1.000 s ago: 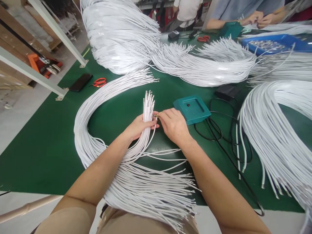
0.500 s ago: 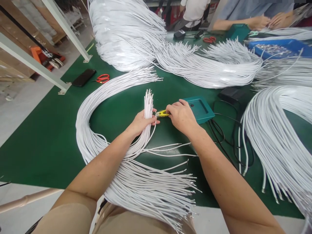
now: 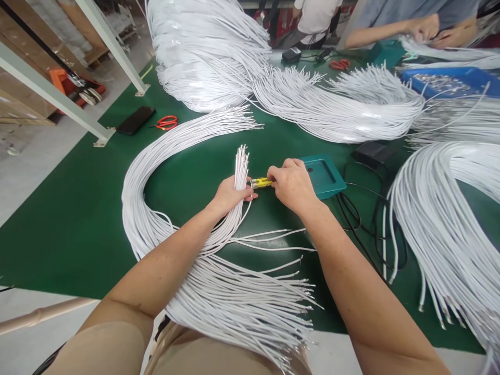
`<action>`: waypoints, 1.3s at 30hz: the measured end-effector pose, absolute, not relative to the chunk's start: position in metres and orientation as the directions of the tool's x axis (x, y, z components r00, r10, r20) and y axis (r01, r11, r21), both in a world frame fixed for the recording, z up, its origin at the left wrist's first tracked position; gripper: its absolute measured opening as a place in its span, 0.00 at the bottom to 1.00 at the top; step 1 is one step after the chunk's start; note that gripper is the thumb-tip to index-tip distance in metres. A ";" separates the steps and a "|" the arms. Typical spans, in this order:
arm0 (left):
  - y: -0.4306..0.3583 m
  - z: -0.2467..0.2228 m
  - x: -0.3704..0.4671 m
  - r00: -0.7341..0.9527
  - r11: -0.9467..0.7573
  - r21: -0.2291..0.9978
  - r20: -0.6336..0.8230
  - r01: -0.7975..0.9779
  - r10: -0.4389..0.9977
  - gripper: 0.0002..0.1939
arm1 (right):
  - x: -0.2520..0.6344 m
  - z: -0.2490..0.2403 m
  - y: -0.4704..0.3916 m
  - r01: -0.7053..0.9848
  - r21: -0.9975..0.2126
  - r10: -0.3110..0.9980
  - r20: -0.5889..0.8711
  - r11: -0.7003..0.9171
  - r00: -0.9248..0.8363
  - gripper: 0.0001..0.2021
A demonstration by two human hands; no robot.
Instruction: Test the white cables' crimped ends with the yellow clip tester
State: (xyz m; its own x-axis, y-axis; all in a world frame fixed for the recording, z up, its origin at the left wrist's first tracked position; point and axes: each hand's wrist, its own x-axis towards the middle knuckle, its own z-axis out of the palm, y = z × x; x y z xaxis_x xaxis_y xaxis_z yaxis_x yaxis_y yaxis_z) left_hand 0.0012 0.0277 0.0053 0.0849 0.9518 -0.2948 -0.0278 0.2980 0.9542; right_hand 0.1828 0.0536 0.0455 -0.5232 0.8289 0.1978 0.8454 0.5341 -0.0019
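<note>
My left hand [image 3: 229,195] is closed round a bunch of white wires [image 3: 241,169], whose ends with small metal tips point up. One wire stands apart beside its fingertips. My right hand [image 3: 292,185] grips a small yellow tool with a metal tip [image 3: 263,183]; the tip is at or very close to that single wire, and its contact is too small to make out. The held wires curve out of a larger white bundle [image 3: 135,192] on the green table. Loose wire ends [image 3: 269,297] fan out below my forearms.
Beyond my right hand is a teal tray-like device [image 3: 326,177] with black cables [image 3: 353,213]. More wire bundles [image 3: 207,57] lie behind and at right [image 3: 425,192]. Red scissors [image 3: 166,122], a black phone [image 3: 136,120] and a blue parts tray [image 3: 478,78] are around. Another person's hands [image 3: 433,31] work opposite.
Both hands keep their grips and barely move. The view shifts slightly. Across the table, the other person's hands have moved a little and white wires now show beneath them.
</note>
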 end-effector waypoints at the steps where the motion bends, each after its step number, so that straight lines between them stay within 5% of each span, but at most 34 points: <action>1: 0.028 0.005 0.001 0.085 0.294 0.956 -0.291 -0.023 0.953 0.21 | 0.184 0.047 0.052 0.842 -0.010 0.826 0.200 0.539 -0.527 0.08; 7: 0.030 0.000 0.001 0.091 0.298 0.954 -0.294 -0.029 0.951 0.20 | 0.199 0.041 0.041 0.958 -0.024 0.863 0.441 0.286 -0.247 0.16; 12: 0.030 0.005 -0.004 0.097 0.348 0.936 -0.341 -0.055 0.935 0.20 | 0.209 0.025 0.042 0.982 -0.025 0.866 0.475 0.189 -0.155 0.20; 17: 0.024 0.016 -0.011 0.109 0.302 0.949 -0.293 -0.085 0.950 0.19 | 0.202 0.033 0.034 0.910 -0.205 0.803 0.565 0.359 -0.190 0.16; 21: 0.021 0.021 -0.013 0.108 0.213 0.968 -0.200 -0.132 0.974 0.22 | 0.174 0.045 0.013 0.593 -0.368 0.686 0.528 0.716 -0.501 0.10; 27: 0.021 0.024 -0.018 0.129 0.197 0.967 -0.177 -0.159 0.976 0.25 | 0.140 0.042 -0.008 0.544 -0.163 0.567 0.286 0.823 -0.772 0.12; 30: 0.021 0.029 -0.021 0.194 0.291 0.937 -0.254 -0.194 0.947 0.23 | 0.140 0.039 -0.008 0.671 -0.268 0.702 0.027 0.691 -0.712 0.11; 33: 0.020 0.033 -0.020 0.231 0.341 0.912 -0.290 -0.228 0.929 0.23 | 0.146 0.039 0.000 0.741 -0.588 0.802 -0.243 0.326 -0.546 0.10; 36: 0.019 0.034 -0.017 0.232 0.329 0.918 -0.277 -0.223 0.932 0.25 | 0.153 0.037 0.011 0.516 -0.853 0.888 -0.293 -0.075 -0.355 0.09; 39: 0.017 0.035 -0.014 0.233 0.305 0.934 -0.260 -0.187 0.937 0.23 | 0.154 0.033 0.017 0.275 -0.943 0.947 -0.246 -0.185 -0.207 0.07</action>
